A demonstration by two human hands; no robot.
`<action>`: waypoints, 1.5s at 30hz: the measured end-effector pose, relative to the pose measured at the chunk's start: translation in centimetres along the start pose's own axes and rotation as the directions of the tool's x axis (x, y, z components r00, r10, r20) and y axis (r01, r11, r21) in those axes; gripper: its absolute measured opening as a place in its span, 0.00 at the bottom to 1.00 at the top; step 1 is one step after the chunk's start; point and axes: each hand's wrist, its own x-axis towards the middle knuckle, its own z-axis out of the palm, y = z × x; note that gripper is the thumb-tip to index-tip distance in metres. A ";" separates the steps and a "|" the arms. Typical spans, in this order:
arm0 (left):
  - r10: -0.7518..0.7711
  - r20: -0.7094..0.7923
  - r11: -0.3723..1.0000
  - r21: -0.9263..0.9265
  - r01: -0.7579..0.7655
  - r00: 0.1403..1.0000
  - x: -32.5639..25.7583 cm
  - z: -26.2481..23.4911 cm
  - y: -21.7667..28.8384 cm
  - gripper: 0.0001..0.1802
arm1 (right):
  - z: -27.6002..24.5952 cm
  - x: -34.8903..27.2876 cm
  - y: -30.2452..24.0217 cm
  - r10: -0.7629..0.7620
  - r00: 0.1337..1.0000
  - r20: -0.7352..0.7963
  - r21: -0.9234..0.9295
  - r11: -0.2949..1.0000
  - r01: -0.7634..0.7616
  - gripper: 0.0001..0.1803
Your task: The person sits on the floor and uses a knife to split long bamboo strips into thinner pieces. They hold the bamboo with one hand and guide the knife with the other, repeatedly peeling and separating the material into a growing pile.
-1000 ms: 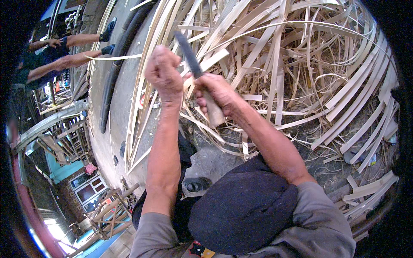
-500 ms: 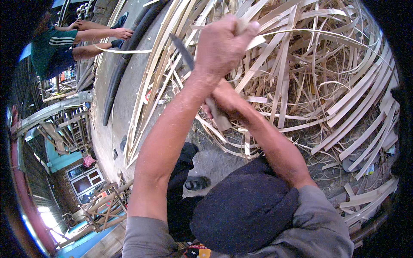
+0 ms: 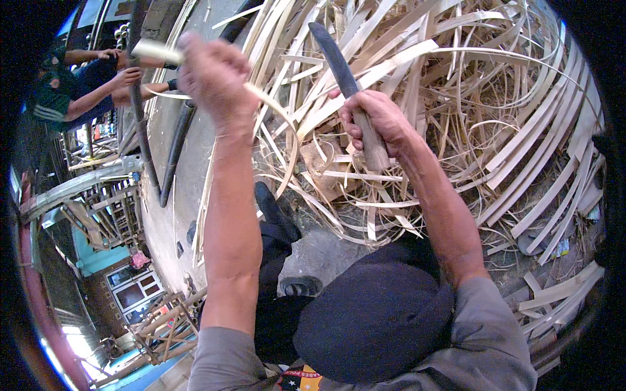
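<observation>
Closest to me, at six o'clock, I am seeing a dark cap (image 3: 375, 319) and grey sleeves, with both forearms rising from the lower edge. Compared with half a second ago, the hands are no longer crossing: the left hand (image 3: 212, 78), which was raised at about one o'clock over the pile, is now sitting at eleven o'clock, and the knife, which it was partly hiding, is now showing in full.

The right hand (image 3: 378, 120) is sitting just right of twelve o'clock, fingers wrapped fully around the wooden handle of a long dark knife (image 3: 336, 62). The blade is pointing up and slightly left, toward twelve o'clock, its edge clear of the strip.

The left hand is closing in a tight fist on a pale bamboo strip (image 3: 277, 124). One short end is sticking out toward ten o'clock; the long part is curving down from the fist toward the ground at centre, between the two arms.

Below the hands, a dark shoe (image 3: 270, 208) is resting on grey concrete. Beyond, from one to four o'clock, a heap of bamboo strips (image 3: 495, 130) is filling the ground. Far off at ten o'clock, another person's arms (image 3: 98, 91) are reaching across, well apart from mine.
</observation>
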 end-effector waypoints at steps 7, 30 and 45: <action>0.145 0.230 0.979 0.108 -0.173 0.962 -0.9 1.3 -1.5 0.28 | 5.0 1.8 4.8 0.057 0.974 0.220 -0.405 0.914 0.038 0.13; 0.116 0.065 0.989 -0.100 -0.109 0.991 0.0 1.0 -2.9 0.37 | -0.5 2.0 -2.5 -0.093 0.994 0.052 -0.144 0.985 0.099 0.18; 0.238 0.222 0.960 0.098 -0.264 0.946 -0.7 3.0 -3.6 0.28 | 4.9 0.1 8.9 0.300 0.953 0.052 -0.368 0.892 -0.261 0.18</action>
